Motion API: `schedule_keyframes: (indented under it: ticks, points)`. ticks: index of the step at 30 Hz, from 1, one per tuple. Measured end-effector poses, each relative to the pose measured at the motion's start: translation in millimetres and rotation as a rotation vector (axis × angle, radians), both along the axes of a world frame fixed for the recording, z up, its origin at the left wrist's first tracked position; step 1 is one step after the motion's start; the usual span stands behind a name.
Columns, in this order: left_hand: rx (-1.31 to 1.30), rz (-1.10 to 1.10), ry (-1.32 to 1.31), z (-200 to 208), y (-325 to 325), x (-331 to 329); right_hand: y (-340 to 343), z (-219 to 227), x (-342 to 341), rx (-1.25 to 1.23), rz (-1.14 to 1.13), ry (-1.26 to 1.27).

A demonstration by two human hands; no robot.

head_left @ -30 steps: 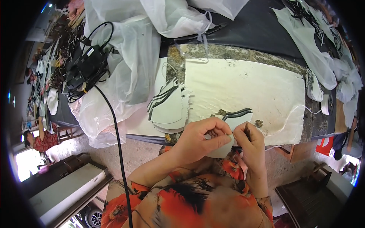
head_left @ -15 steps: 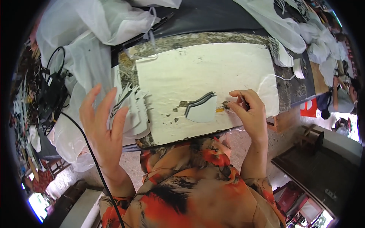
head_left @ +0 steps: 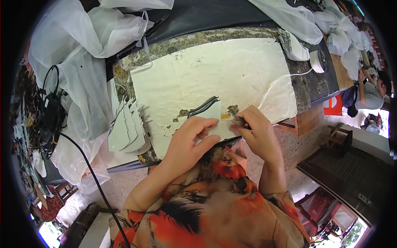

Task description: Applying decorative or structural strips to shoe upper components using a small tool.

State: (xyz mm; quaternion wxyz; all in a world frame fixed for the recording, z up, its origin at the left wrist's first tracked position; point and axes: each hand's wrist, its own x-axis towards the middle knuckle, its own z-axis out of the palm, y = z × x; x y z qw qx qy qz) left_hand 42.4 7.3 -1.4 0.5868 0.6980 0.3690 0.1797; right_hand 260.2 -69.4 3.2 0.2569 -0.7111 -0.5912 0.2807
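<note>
Your left hand (head_left: 191,136) lay with fingers spread flat, pressing a pale cut piece (head_left: 205,112) with dark edging onto the cream work sheet (head_left: 215,70). Your right hand (head_left: 256,130) was curled shut around a thin dark tool (head_left: 247,126) just beside the piece. A stack of similar pale pieces (head_left: 126,130) sat to the left, by clear plastic bags (head_left: 78,82).

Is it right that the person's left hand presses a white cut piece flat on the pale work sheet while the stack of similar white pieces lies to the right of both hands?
Not quite. In the head view the left hand does press the white cut piece on the pale work sheet, but the stack of white pieces lies to the left of both hands, not the right. The right hand is beside the piece.
</note>
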Motion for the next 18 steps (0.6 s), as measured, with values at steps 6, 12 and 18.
schedule_keyframes:
  ticks: [6, 12, 18]
  points:
    - [-0.014, 0.005, -0.026, -4, 0, 7, -2, 9, -17, 0.09, 0.133, 0.114]
    - [0.091, 0.01, -0.019, -10, -9, -6, -4, 16, -28, 0.11, 0.132, 0.078]
    - [0.052, 0.003, -0.017, 6, -12, -20, -5, 23, -42, 0.133, 0.18, 0.131]
